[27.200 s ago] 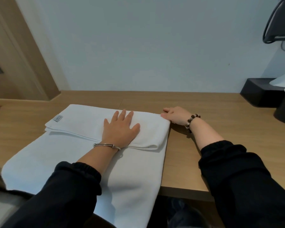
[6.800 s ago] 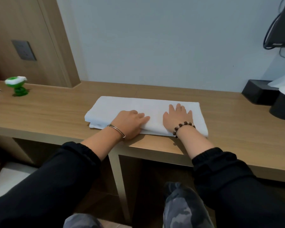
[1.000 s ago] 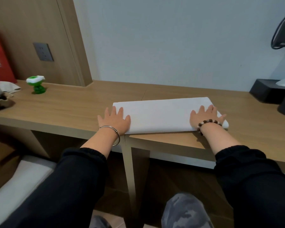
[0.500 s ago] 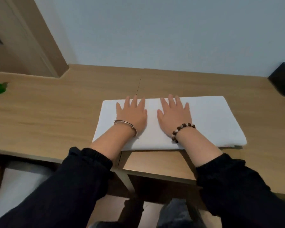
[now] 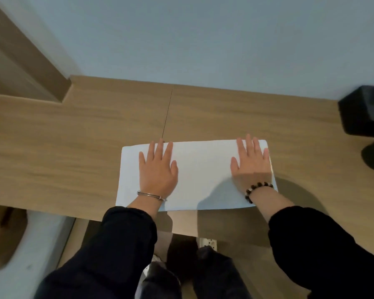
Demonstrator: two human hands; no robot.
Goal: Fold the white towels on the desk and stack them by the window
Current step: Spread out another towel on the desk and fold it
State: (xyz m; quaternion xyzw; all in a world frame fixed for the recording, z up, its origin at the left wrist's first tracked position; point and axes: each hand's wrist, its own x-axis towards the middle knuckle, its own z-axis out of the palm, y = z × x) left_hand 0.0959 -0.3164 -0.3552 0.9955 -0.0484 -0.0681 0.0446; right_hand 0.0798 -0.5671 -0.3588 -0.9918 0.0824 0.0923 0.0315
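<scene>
Wooden desk (image 5: 73, 147) runs along a pale wall (image 5: 203, 39). The white towel (image 5: 203, 169) lies on the desk near its front edge, folded into a long flat rectangle.

- Left hand (image 5: 158, 169): flat on the towel's left part, fingers straight and spread.
- Right hand (image 5: 252, 167): flat on the right end, fingers straight.
- Neither hand grips anything.

Step in hand, by judgement: pressing the fold flat. The next move probably calls for one more fold, end over end with edges aligned, or a two-handed lift toward the window. No window is in view.

Containers: a black box (image 5: 363, 113) sits at the desk's right end, cropped by the frame. Its contents cannot be told.
</scene>
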